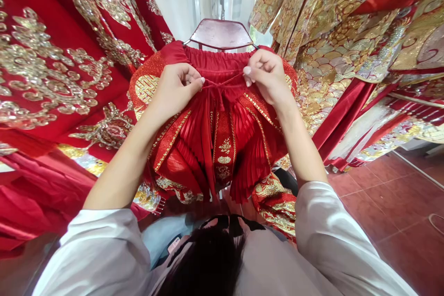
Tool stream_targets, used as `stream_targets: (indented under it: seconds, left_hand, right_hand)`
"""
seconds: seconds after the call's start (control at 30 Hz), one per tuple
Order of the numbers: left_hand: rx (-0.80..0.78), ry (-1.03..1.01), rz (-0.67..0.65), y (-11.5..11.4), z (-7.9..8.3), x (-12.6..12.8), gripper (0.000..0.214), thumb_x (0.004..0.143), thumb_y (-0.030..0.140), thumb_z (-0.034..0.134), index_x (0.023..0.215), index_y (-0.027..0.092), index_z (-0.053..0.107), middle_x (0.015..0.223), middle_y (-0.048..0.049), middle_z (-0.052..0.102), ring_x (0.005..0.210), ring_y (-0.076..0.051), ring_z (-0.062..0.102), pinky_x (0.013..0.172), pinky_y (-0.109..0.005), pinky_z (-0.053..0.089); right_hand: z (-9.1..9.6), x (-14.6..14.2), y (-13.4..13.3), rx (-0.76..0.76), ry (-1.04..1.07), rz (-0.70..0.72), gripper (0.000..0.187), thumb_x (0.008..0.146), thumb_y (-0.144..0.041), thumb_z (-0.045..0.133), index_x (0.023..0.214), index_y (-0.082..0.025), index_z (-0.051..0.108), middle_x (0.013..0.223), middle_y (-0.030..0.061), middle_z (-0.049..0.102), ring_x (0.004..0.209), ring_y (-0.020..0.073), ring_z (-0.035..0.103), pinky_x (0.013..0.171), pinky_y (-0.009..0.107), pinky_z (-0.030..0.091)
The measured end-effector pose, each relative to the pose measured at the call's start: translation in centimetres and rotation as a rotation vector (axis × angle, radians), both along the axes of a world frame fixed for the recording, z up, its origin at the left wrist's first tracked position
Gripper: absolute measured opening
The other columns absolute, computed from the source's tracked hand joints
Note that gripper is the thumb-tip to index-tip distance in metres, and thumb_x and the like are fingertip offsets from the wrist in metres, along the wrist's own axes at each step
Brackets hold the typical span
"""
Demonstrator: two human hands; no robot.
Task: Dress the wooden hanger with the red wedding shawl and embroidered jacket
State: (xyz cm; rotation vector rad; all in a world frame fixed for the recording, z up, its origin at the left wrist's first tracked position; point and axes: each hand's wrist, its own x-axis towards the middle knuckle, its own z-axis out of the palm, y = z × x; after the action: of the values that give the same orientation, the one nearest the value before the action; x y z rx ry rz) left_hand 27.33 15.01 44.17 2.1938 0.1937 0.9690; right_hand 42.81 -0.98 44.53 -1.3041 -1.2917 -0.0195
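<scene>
Among hanging clothes (322, 51), a red skirt (224, 148) hangs from a hanger (222, 33) before us. Our left hand (176, 83) and right hand (267, 74), apart, each pinch its waist cord (231, 80); the middle knot (218, 87) looks formed; whether tightening remains, we cannot tell.

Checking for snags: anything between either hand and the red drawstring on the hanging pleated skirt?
Nothing visible. The left hand and right hand pinch the red drawstring directly, on opposite sides of its knot, below the gathered waistband.
</scene>
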Motion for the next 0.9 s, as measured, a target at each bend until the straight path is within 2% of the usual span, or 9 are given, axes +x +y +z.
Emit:
stream_targets:
  seconds: [0.1, 0.23, 0.33, 0.47, 0.53, 0.6, 0.73, 0.8, 0.9]
  left_hand:
    - [-0.036, 0.005, 0.007, 0.2, -0.1, 0.0, 0.009, 0.073, 0.016, 0.059, 0.065, 0.015, 0.056, 0.060, -0.0007, 0.054, 0.052, -0.009, 0.042, 0.051, -0.024, 0.030]
    - [0.020, 0.033, 0.022, -0.1, -0.1, -0.4, 0.008, 0.072, 0.019, 0.060, 0.066, 0.015, 0.057, 0.060, -0.0002, 0.054, 0.052, -0.009, 0.041, 0.053, -0.024, 0.033]
    - [0.257, -0.017, 0.076, 0.0, 0.7, -1.1, 0.015, 0.078, 0.027, 0.056, 0.073, 0.015, 0.061, 0.066, -0.0021, 0.060, 0.057, -0.011, 0.046, 0.061, -0.027, 0.039]
    - [0.679, -0.120, 0.136, 2.3, 3.4, -1.5, 0.031, 0.082, 0.037, 0.055, 0.103, 0.018, 0.065, 0.103, -0.0070, 0.065, 0.098, -0.021, 0.052, 0.098, -0.038, 0.034]
    - [0.649, -0.011, 0.076, 4.3, 4.6, -1.2, 0.048, 0.078, 0.039, 0.061, 0.121, 0.019, 0.058, 0.121, -0.0070, 0.059, 0.109, -0.022, 0.047, 0.104, -0.037, 0.029]
    - [0.494, 0.168, -0.035, 6.1, 5.2, -0.5, 0.053, 0.077, 0.037, 0.061, 0.125, 0.015, 0.054, 0.118, -0.0072, 0.059, 0.101, -0.019, 0.050, 0.096, -0.032, 0.037]
    - [0.350, 0.226, -0.107, 7.7, 4.3, 0.6, 0.026, 0.086, 0.034, 0.046, 0.079, 0.012, 0.059, 0.069, 0.0014, 0.052, 0.065, -0.009, 0.044, 0.066, -0.020, 0.037]
    - [0.353, 0.098, -0.004, 7.8, 3.3, 1.1, 0.037, 0.089, 0.034, 0.042, 0.057, 0.016, 0.041, 0.056, 0.0039, 0.033, 0.055, -0.007, 0.031, 0.056, -0.020, 0.028]
    - [0.250, -0.177, 0.182, 7.5, 1.8, 1.8, 0.046, 0.088, 0.040, 0.041, 0.051, 0.019, 0.022, 0.053, 0.0040, 0.019, 0.051, -0.008, 0.018, 0.051, -0.025, 0.017]
  right_hand:
    - [0.0, 0.9, -0.5, 0.048, 0.103, 0.070, 0.040, 0.068, -0.055, 0.070, 0.068, -0.025, 0.044, 0.051, -0.0071, 0.037, 0.046, 0.0095, 0.036, 0.049, 0.028, 0.046]
    - [-0.1, 2.3, -1.8, -0.066, -0.120, -0.215, 0.031, 0.074, -0.042, 0.069, 0.063, -0.022, 0.047, 0.052, -0.0040, 0.042, 0.050, 0.0099, 0.042, 0.049, 0.026, 0.042]
    - [0.0, 3.0, -3.0, -0.042, -0.311, -0.374, 0.026, 0.083, -0.041, 0.058, 0.067, -0.021, 0.053, 0.060, -0.0005, 0.050, 0.062, 0.0132, 0.053, 0.059, 0.029, 0.047]
    - [0.4, 3.9, -5.2, 0.001, -0.539, -0.623, 0.025, 0.085, -0.045, 0.051, 0.093, -0.024, 0.063, 0.097, 0.0065, 0.065, 0.100, 0.0239, 0.058, 0.084, 0.042, 0.048]
    - [0.3, 4.6, -6.3, -0.067, -0.582, -0.687, 0.035, 0.085, -0.050, 0.051, 0.108, -0.026, 0.062, 0.112, 0.0079, 0.064, 0.110, 0.0277, 0.055, 0.091, 0.046, 0.045]
    - [0.0, 5.3, -7.1, -0.172, -0.573, -0.658, 0.045, 0.085, -0.054, 0.048, 0.116, -0.024, 0.060, 0.114, 0.0088, 0.065, 0.107, 0.0287, 0.058, 0.090, 0.046, 0.046]
    - [-0.5, 6.8, -7.6, -0.204, -0.481, -0.599, 0.054, 0.088, -0.063, 0.035, 0.094, -0.020, 0.067, 0.089, 0.0073, 0.069, 0.086, 0.0249, 0.064, 0.081, 0.040, 0.049]
    - [-0.3, 7.8, -7.7, -0.170, -0.389, -0.578, 0.059, 0.084, -0.070, 0.036, 0.070, -0.019, 0.063, 0.068, 0.0047, 0.063, 0.071, 0.0212, 0.062, 0.073, 0.037, 0.050]
    - [-0.1, 9.8, -7.2, -0.166, -0.162, -0.424, 0.062, 0.073, -0.079, 0.043, 0.054, -0.021, 0.050, 0.053, 0.0016, 0.052, 0.056, 0.0175, 0.056, 0.059, 0.035, 0.050]
